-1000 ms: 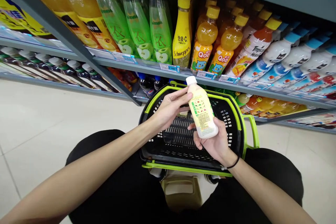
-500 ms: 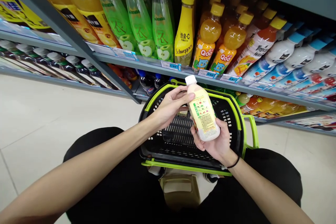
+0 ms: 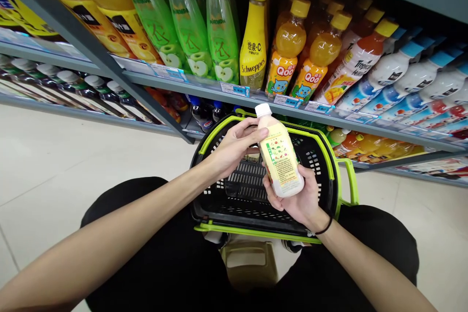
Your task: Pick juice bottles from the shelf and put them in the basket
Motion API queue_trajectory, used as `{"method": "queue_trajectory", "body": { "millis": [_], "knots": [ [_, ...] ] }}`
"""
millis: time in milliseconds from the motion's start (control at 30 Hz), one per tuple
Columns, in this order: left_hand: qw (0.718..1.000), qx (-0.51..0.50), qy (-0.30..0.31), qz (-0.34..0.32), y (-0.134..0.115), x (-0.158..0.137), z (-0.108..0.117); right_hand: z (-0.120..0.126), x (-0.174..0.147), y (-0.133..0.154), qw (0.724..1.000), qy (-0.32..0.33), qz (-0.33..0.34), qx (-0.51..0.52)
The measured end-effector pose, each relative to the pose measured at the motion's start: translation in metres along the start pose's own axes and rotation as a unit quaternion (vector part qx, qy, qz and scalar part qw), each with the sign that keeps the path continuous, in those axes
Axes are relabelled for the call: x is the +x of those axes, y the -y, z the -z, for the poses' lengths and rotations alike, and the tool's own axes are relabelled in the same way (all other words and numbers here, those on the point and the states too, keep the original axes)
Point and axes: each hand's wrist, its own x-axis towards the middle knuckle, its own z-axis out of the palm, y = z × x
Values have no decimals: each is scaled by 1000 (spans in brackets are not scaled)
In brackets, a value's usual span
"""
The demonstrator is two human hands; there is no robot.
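Observation:
A pale yellow drink bottle [image 3: 281, 156] with a white cap is held tilted over a black shopping basket [image 3: 215, 215] with lime-green handles. Printed text and small coloured pictures on its label face up at me. My right hand [image 3: 302, 200] is closed round the bottle's lower end, with a dark band at the wrist. Higher up, near the shoulder below the cap, my left hand [image 3: 237, 146] grips the bottle's left side, thumb on the front. Its other fingers are partly hidden behind the bottle.
Ahead stands a grey shelf [image 3: 204, 88] with rows of green apple drinks [image 3: 222, 34], a yellow Schweppes bottle [image 3: 253, 39], orange Qoo bottles [image 3: 281, 63] and white bottles with blue caps [image 3: 389, 68]. Lower shelves hold more bottles. A beige stool [image 3: 250, 263] shows between my knees.
The view has shifted slightly, so the shelf bottles sit a little higher and further left. Both hands keep the same hold on the bottle.

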Motion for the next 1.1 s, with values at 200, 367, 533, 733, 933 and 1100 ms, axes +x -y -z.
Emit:
{"method": "queue_trajectory", "body": {
  "millis": [200, 367, 533, 733, 933, 1100],
  "knots": [
    [1000, -3, 10, -5, 0, 0, 1, -2, 0, 1, 999, 32, 2, 25],
    [1000, -5, 12, -3, 0, -1, 1, -1, 0, 0, 998, 48, 5, 36],
    [1000, -14, 10, -2, 1, -1, 0, 1, 0, 0, 998, 44, -11, 44],
    [1000, -17, 13, 1, 1, -2, 1, 1, -1, 0, 998, 33, -18, 49],
    [1000, -17, -2, 15, 3, -2, 1, 1, -1, -1, 998, 28, -21, 52],
    [1000, -22, -3, 12, 4, -2, 0, 1, -1, -1, 998, 26, -19, 49]
  ]
}}
